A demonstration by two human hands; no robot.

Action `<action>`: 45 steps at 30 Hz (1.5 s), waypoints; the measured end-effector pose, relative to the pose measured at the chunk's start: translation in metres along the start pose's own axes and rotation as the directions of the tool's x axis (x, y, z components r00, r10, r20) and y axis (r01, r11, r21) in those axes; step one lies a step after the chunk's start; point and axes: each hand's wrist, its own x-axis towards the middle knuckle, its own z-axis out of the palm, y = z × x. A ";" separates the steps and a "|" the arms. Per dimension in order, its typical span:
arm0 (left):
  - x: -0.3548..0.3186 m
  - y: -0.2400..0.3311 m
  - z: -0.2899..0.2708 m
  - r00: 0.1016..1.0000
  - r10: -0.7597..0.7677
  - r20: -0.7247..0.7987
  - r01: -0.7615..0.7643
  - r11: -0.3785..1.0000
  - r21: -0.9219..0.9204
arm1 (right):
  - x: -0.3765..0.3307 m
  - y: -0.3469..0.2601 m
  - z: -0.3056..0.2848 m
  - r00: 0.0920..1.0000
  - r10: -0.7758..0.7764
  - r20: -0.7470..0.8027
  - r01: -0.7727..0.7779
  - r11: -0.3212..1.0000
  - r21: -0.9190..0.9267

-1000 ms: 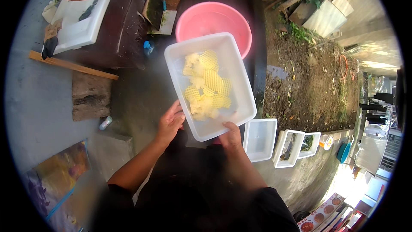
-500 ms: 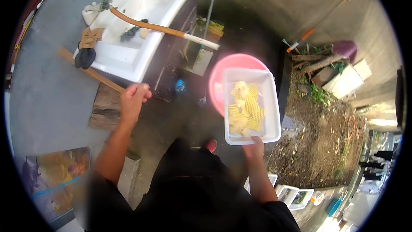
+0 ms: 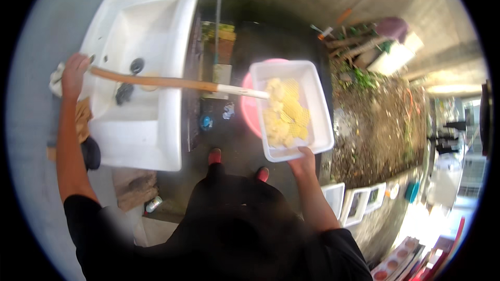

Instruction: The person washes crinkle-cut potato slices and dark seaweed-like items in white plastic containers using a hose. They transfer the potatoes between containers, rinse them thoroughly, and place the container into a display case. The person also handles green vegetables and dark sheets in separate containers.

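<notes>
My right hand (image 3: 303,161) grips the near rim of a white rectangular plastic tub (image 3: 322,125). Yellow pieces with a honeycomb pattern (image 3: 294,109) lie in it beside pale, crumbly clumps (image 3: 274,125). Over at the far left, my left hand (image 3: 75,70) is closed around the tap at the sink's outer edge and hides most of it. From there a long brown spout pipe (image 3: 156,80) crosses the white sink (image 3: 169,130). Its white end reaches over the tub's left rim. Whether water is running cannot be made out. A pink basin (image 3: 251,106) shows partly behind the tub.
Tan cloth (image 3: 83,117) and a dark glove-like item (image 3: 91,153) hang at the sink's left edge. A wooden block (image 3: 134,187) sits below the sink. Logs and boards (image 3: 359,49) are piled at the far right, beside bare soil. White bins (image 3: 357,205) stand at the lower right.
My left hand has moved up and left onto the tap. The view has shifted, and the tub now lies under the pipe's white end, still in my right hand.
</notes>
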 end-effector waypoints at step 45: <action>0.055 -0.036 0.020 0.820 -0.560 0.120 0.419 0.730 0.541 | 0.028 -0.044 -0.043 0.972 -0.187 -0.143 0.223 0.926 0.305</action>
